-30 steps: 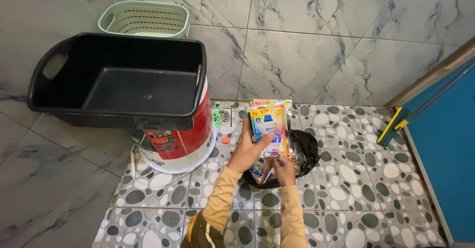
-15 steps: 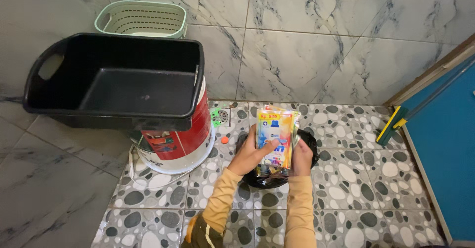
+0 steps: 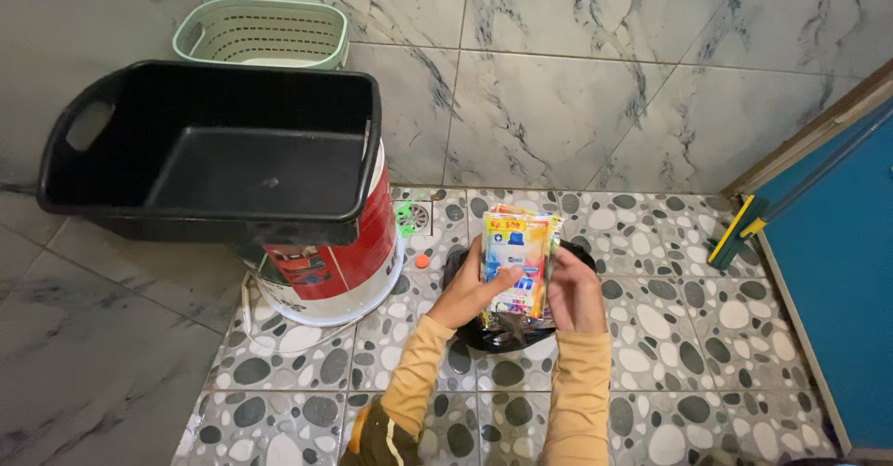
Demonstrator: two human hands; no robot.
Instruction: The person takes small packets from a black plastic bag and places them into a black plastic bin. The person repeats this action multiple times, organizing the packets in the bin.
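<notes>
Both hands, left hand (image 3: 470,289) and right hand (image 3: 574,289), grasp a stack of colourful sachets (image 3: 516,263) by its side edges above a black plastic bag (image 3: 502,331) on the floor; likely light, floppy, slick, best pinched at edges.

We have one view only, head-worn, looking steeply down from above onto the pebble-tile floor (image 3: 670,336), facing the marble wall (image 3: 558,103); our hands sit close, lower centre.
</notes>
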